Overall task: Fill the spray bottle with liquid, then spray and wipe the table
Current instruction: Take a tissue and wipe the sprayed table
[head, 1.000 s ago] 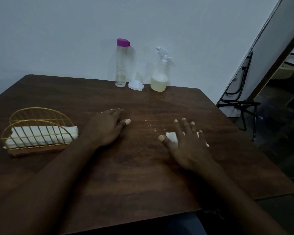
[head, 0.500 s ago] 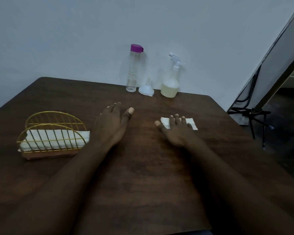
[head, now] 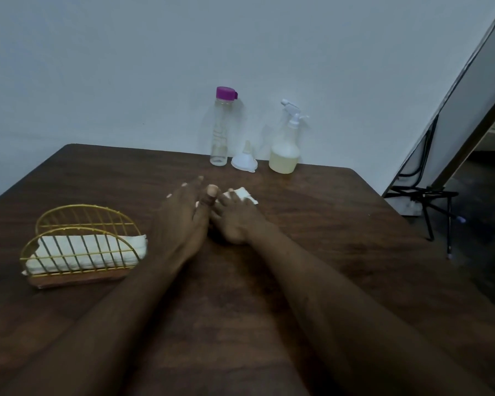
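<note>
White paper napkin is on the move: a second ago it sat under the right hand out to the right, and now it has been swept in across the dark wooden table until that hand sits just beside the left hand. The scatter of droplets seen mid-table a second ago no longer shows, so the wiping looks well under way. The right hand's fingers lie over the napkin, pressing it down. The left hand rests flat on the wood, fingers straight, holding nothing.

Count it up:
- one spray bottle, part-filled with pale yellow liquid and upright at the wall
- one clear bottle with a purple cap
- one white funnel between the two bottles
- one gold wire napkin holder; its stack can't be counted
</note>
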`<state>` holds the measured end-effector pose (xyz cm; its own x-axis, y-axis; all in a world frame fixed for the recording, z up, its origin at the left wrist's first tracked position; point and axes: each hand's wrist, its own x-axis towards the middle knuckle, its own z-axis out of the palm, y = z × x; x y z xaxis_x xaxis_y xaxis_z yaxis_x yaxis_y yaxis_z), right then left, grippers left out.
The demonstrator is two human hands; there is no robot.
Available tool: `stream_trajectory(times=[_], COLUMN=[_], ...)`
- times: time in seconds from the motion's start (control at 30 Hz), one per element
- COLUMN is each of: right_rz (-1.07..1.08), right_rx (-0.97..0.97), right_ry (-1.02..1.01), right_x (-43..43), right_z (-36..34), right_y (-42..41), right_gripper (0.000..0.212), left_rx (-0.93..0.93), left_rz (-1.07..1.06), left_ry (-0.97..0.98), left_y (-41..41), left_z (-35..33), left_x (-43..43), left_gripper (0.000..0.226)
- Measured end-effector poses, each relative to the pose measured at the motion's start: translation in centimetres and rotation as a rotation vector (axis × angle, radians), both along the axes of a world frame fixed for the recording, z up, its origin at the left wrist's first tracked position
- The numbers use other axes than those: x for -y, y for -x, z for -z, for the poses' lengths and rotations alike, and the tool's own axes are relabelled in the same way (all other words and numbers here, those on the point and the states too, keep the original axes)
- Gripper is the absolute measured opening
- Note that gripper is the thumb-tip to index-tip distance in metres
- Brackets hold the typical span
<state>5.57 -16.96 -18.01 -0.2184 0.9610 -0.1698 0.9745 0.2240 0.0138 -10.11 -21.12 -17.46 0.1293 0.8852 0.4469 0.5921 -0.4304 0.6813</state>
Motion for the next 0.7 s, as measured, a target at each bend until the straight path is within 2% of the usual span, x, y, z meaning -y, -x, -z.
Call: stream_trajectory(times=[0.07,0.13,0.37,0.53,0.7], right_rz=[0.13,0.261,0.661,0.726,0.61], right_rx=[-0.02,-0.026,-0.071,-0.134,-0.145], right_ry=[-0.005,-0.007,-0.033,-0.041,-0.03], right_x=[-0.2,0.0,4.2,3.1,-1.4], right_z=[-0.1,-0.1,0.5,0.0,-0.5], right_y=[-3.2,-7.4,-20.5,-19.5,-13.5], right_gripper=[0.064,0.066,0.073,0.083,0.085], left_rx=[-0.153,-0.218,-0.21,-0.172,-0.201], left_rz=[0.034,0.052,0.055,0.034,0.025], left_ry=[0.008,0.009,0.065,0.057,0.044], left_y=[-0.4,-0.6,-0.6,-0.6,-0.5], left_z=[0.5,0.7,0.7,0.7,0.7], left_x=[0.0,-0.1,-0.2,-0.3,-0.5], left_gripper=[0.088,0.089,0.088,0.085,0.09])
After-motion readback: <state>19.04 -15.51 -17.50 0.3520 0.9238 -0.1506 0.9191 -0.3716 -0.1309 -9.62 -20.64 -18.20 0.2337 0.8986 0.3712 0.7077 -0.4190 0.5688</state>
